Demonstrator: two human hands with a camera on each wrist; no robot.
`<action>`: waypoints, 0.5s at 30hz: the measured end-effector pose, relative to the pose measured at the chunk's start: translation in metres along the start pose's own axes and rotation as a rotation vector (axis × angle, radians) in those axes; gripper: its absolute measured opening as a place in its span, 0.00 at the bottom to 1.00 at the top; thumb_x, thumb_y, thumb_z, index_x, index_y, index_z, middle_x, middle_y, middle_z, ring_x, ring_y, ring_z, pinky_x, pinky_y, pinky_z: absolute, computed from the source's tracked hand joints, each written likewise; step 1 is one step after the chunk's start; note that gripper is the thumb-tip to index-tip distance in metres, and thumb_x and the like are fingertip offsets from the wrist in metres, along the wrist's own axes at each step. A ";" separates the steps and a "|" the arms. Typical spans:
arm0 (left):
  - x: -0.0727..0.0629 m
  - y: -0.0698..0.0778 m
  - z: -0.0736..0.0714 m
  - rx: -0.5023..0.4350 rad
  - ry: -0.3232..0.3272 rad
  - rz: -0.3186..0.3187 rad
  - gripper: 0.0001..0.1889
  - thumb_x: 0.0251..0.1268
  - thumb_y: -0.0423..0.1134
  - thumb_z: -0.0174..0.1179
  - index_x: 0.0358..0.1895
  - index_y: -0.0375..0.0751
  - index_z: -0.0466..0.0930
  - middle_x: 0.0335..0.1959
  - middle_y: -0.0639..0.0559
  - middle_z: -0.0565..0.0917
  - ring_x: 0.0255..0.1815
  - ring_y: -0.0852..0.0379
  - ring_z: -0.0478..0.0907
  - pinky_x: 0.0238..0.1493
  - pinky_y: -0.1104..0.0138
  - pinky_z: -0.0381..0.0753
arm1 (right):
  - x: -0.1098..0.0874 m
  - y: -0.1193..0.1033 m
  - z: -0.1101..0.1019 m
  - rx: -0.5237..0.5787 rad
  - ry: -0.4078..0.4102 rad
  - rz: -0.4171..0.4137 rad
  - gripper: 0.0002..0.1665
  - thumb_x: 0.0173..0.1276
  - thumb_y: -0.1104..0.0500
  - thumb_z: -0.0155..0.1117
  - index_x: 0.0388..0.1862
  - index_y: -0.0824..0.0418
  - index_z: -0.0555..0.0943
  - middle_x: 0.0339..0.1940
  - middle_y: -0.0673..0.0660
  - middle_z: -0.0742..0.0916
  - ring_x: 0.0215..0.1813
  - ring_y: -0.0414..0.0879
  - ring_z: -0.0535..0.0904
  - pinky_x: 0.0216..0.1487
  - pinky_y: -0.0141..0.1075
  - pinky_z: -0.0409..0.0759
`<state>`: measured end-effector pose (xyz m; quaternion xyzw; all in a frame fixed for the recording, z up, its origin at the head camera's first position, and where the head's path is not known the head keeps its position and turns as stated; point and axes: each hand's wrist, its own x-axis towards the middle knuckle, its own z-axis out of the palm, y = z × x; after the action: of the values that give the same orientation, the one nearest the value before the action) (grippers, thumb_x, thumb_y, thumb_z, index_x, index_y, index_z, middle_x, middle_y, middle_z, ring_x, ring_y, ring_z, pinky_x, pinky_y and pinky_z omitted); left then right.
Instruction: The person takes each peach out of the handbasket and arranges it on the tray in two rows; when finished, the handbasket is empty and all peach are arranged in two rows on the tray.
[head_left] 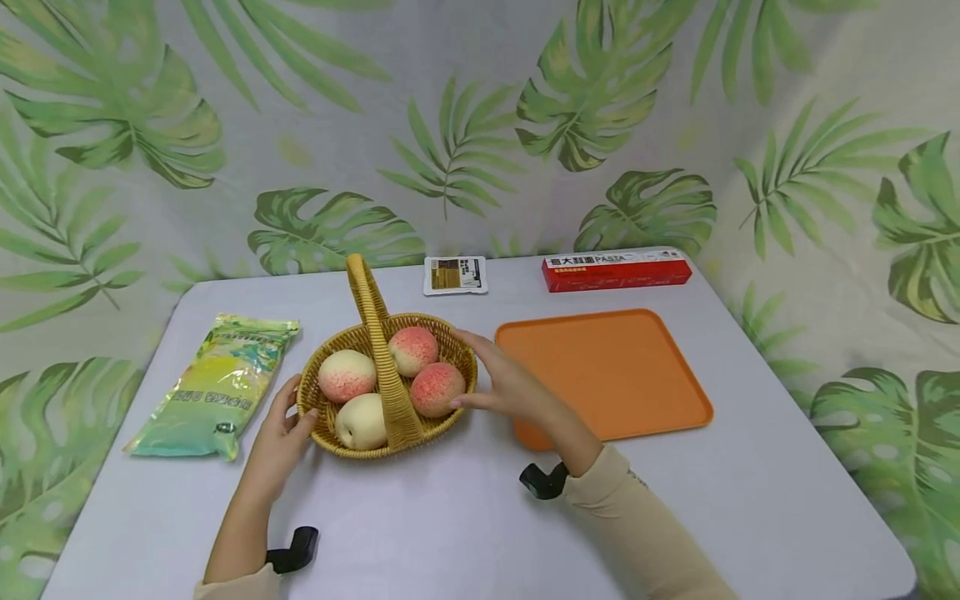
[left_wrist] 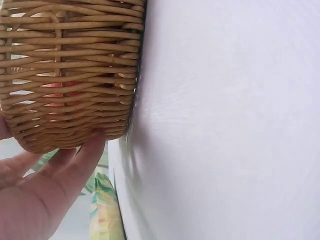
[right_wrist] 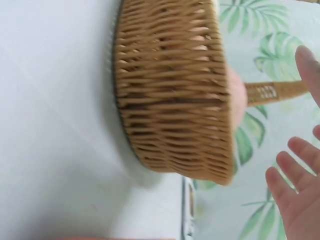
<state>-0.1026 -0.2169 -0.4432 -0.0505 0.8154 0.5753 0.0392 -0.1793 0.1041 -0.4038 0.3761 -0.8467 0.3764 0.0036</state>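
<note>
From the head view, a wicker basket (head_left: 395,404) of peaches (head_left: 347,375) stood on the counter (head_left: 442,525) between the left hand (head_left: 274,450) and right hand (head_left: 512,385). The left wrist view showed extended left fingers touching the basket; the right wrist view, spread right fingers just beside it.

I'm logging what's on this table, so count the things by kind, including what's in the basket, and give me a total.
Fruits: 4
Wicker basket: 1
Orange tray: 1
Red pasta box: 1
Green-and-yellow bag: 1
Small flat packet: 1
Total: 9
</note>
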 end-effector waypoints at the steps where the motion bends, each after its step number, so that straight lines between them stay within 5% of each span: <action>1: 0.000 -0.001 0.001 -0.019 0.003 0.002 0.32 0.71 0.39 0.43 0.72 0.49 0.37 0.67 0.34 0.47 0.61 0.35 0.56 0.51 0.55 0.68 | 0.002 0.001 0.004 0.007 -0.011 -0.004 0.51 0.51 0.51 0.71 0.68 0.62 0.55 0.66 0.58 0.64 0.67 0.48 0.56 0.64 0.41 0.55; 6: 0.001 -0.006 0.002 -0.047 0.011 0.018 0.32 0.70 0.39 0.44 0.72 0.48 0.38 0.67 0.35 0.49 0.61 0.38 0.58 0.47 0.69 0.70 | 0.007 0.004 0.014 0.020 -0.048 0.038 0.47 0.53 0.54 0.70 0.67 0.64 0.58 0.65 0.58 0.66 0.66 0.47 0.58 0.64 0.38 0.55; 15: -0.001 -0.008 0.001 -0.057 0.022 0.030 0.32 0.70 0.40 0.44 0.72 0.49 0.38 0.67 0.36 0.50 0.60 0.40 0.59 0.43 0.77 0.68 | 0.013 0.011 0.024 0.008 -0.110 0.063 0.43 0.53 0.53 0.70 0.65 0.64 0.63 0.62 0.57 0.70 0.63 0.47 0.63 0.61 0.38 0.60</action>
<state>-0.1010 -0.2183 -0.4513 -0.0454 0.7997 0.5984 0.0201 -0.1888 0.0851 -0.4241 0.3693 -0.8554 0.3587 -0.0562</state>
